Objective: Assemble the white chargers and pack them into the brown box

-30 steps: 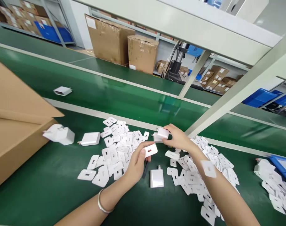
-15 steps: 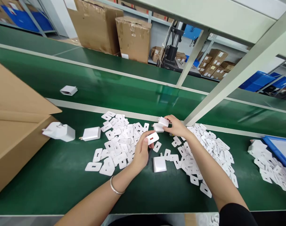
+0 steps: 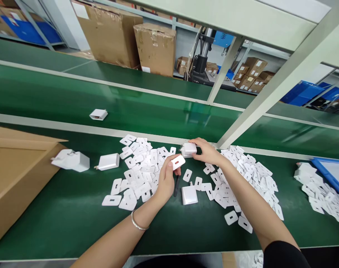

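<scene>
Bright, even overhead light, soft glare on the green belt, wide-angle bending at edges.

A green work surface spans the lower frame. On it lie heaps of flat white pieces — one at centre, one right of centre, one at far right — three white chargers, and a cardboard box at left.

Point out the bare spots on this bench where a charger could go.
Bare green mat lies between the cardboard box and the left hand. The near edge beyond the right forearm is bare too. White sticker piles crowd the middle around both hands.
</scene>
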`<state>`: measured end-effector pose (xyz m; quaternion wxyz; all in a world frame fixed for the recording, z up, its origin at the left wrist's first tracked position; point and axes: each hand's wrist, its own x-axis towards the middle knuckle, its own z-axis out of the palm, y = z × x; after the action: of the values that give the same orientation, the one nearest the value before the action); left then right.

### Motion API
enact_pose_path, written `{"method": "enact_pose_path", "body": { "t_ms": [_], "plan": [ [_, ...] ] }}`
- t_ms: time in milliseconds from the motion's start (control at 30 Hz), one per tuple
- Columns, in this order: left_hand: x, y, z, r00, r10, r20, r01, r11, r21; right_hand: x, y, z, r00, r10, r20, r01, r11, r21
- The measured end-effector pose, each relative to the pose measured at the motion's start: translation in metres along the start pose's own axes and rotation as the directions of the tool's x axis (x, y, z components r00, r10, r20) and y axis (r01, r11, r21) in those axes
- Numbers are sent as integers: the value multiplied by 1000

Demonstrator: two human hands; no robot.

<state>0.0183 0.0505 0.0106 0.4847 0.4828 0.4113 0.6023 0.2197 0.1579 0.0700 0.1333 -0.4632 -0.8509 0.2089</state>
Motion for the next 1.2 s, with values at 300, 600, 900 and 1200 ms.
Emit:
{"method": "enact_pose_path", "body": {
  "t_ms": [300,600,900,1200],
  "plan": [
    [-2,1,-4,1000,12,10,-12,1000,20,-92,-33,-46,995,98,3,-97,987,-124],
    [-9,-3,1,998,-2,67,1,1000,11,-178,-56,35,995,-84,58,100,920,-379],
    [-7,0,-4,999,1,45,-2,1000,15,-127,-34,62,983,-180,47,184,910,-372],
    [-8,3,-1,998,-35,52,35,999,-4,-107,-5,14,967,1,-253,-71,961,-267]
  ]
}}
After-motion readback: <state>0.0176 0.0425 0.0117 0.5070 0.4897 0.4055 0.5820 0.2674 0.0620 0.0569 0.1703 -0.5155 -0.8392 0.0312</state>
